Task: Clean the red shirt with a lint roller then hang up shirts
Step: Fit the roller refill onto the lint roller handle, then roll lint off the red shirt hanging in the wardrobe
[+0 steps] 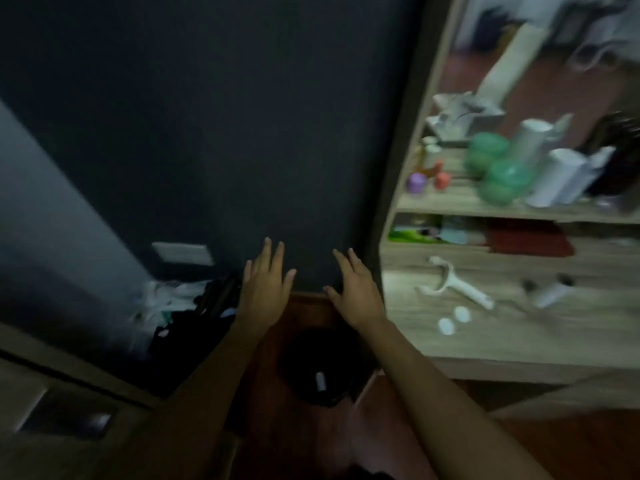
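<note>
Blurred, dim view. Left hand [264,285] and right hand [353,292] at lower centre, both extended forward with fingers straight and spread, grasping nothing, set against a dark wall [225,116]. Red shirt not identifiable.

Lint roller handle [457,286], white, lying bare on the desk [519,334] at right; two white caps [453,320] just below it; a grey roll [550,292] further right.

Shelf [460,199] above the desk: green jars [498,174], stacked; white tubes [554,174]; purple bottle [417,182]; small red figures [441,176]. Slot under the shelf: flat items, one dark red [526,242], one green-printed [414,233].

Dark bin [322,362] on the floor below the hands, a small white object [320,382] inside. Heap of dark and white cloth [183,306] at left, by a wall socket [183,253]. Writing nowhere legible.
</note>
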Action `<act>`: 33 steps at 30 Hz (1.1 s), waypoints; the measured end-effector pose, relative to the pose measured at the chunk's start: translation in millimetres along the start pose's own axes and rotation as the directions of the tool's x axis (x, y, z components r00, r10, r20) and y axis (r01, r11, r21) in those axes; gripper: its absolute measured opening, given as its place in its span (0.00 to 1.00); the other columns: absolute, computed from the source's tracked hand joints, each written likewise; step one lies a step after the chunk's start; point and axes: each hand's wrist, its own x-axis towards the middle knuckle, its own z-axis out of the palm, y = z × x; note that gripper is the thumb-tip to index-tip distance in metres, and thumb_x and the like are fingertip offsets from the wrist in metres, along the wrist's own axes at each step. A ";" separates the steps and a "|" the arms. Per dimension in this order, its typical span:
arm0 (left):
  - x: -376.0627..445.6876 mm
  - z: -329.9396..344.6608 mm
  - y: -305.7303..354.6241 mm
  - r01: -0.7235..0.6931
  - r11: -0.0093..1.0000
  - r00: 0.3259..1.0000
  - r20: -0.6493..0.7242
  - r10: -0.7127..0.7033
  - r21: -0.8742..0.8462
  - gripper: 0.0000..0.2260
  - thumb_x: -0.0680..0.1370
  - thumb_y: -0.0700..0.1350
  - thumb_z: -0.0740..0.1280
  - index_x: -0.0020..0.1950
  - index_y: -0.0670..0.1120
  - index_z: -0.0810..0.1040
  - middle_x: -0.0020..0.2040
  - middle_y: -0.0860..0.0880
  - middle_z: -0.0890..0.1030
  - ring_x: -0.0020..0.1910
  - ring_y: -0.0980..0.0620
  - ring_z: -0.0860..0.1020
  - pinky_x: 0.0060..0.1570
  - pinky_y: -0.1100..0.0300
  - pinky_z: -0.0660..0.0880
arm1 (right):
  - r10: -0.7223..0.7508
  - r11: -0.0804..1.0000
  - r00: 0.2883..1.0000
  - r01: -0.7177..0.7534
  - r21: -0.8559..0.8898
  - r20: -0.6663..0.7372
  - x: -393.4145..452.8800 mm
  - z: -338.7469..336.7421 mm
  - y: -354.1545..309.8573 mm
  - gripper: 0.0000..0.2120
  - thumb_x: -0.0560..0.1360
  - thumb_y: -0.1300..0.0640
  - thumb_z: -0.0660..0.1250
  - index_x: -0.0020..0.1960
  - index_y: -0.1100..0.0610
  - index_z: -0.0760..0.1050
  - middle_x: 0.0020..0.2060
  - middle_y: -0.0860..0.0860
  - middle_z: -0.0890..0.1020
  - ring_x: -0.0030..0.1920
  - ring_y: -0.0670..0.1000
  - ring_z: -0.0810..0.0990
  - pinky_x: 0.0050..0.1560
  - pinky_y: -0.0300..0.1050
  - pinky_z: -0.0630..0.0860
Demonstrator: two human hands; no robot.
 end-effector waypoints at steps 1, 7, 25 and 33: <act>4.7 -4.9 17.2 -0.029 0.999 1.000 -0.002 0.029 -0.013 0.26 0.83 0.53 0.54 0.79 0.44 0.56 0.79 0.42 0.54 0.77 0.45 0.60 0.75 0.46 0.53 | 0.000 1.000 0.999 -0.001 -0.012 -0.052 -1.3 -24.7 6.6 0.35 0.76 0.49 0.67 0.78 0.49 0.54 0.78 0.55 0.56 0.75 0.58 0.59 0.72 0.53 0.64; 22.1 1.5 127.0 -0.194 0.978 0.980 -0.053 0.190 -0.077 0.26 0.83 0.53 0.55 0.79 0.46 0.55 0.80 0.44 0.53 0.77 0.47 0.59 0.75 0.48 0.51 | 0.052 0.995 0.974 -0.069 -0.070 -0.220 -18.2 -128.9 92.9 0.32 0.73 0.49 0.68 0.74 0.50 0.62 0.72 0.55 0.67 0.74 0.56 0.63 0.69 0.54 0.65; 44.1 191.1 336.0 -0.042 0.989 0.988 0.142 0.062 -0.144 0.23 0.81 0.50 0.60 0.75 0.44 0.65 0.77 0.43 0.63 0.77 0.46 0.59 0.72 0.46 0.57 | 0.272 0.932 0.962 -0.270 -0.240 -0.025 -23.4 -237.4 397.8 0.30 0.75 0.49 0.66 0.74 0.48 0.62 0.74 0.56 0.64 0.74 0.57 0.61 0.70 0.55 0.64; 29.3 215.6 328.9 0.024 0.999 0.980 0.197 -0.019 -0.024 0.22 0.73 0.40 0.73 0.66 0.38 0.75 0.66 0.36 0.76 0.59 0.37 0.79 0.54 0.44 0.75 | 0.262 0.961 0.958 -0.248 -0.126 0.117 -10.4 -222.2 432.6 0.18 0.75 0.57 0.66 0.64 0.52 0.70 0.65 0.57 0.70 0.57 0.55 0.75 0.52 0.49 0.76</act>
